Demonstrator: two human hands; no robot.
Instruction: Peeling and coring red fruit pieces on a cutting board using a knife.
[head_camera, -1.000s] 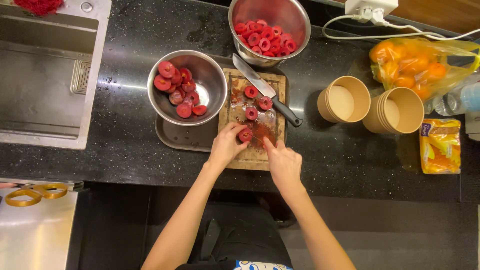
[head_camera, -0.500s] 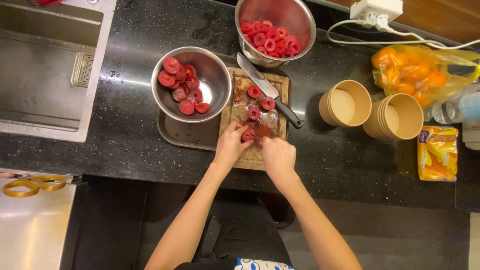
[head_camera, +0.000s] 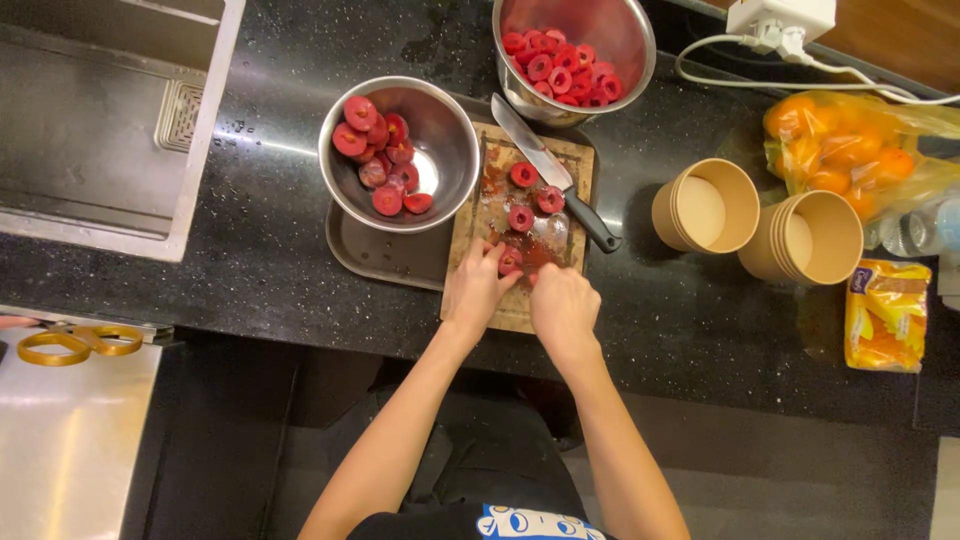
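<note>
Both hands meet at the near end of a wooden cutting board (head_camera: 574, 160). My left hand (head_camera: 474, 290) pinches a red fruit piece (head_camera: 510, 259) with its fingertips. My right hand (head_camera: 563, 306) is curled beside it, touching the same piece; what its fingers hold is hidden. Three more red fruit halves (head_camera: 522, 175) lie further up the board. A black-handled knife (head_camera: 555, 178) rests diagonally across the board's far right corner, untouched.
A steel bowl (head_camera: 440, 125) with red fruit halves stands on a dark tray (head_camera: 372, 262) left of the board. A second steel bowl (head_camera: 622, 30) of red pieces sits behind. Paper cup stacks (head_camera: 705, 205), a bag of oranges (head_camera: 850, 145), a yellow packet (head_camera: 885, 315), sink (head_camera: 90, 120), scissors (head_camera: 75, 343).
Both hands stay together on the fruit piece at the board's near end, shifting only slightly. The camera view has drifted a little.
</note>
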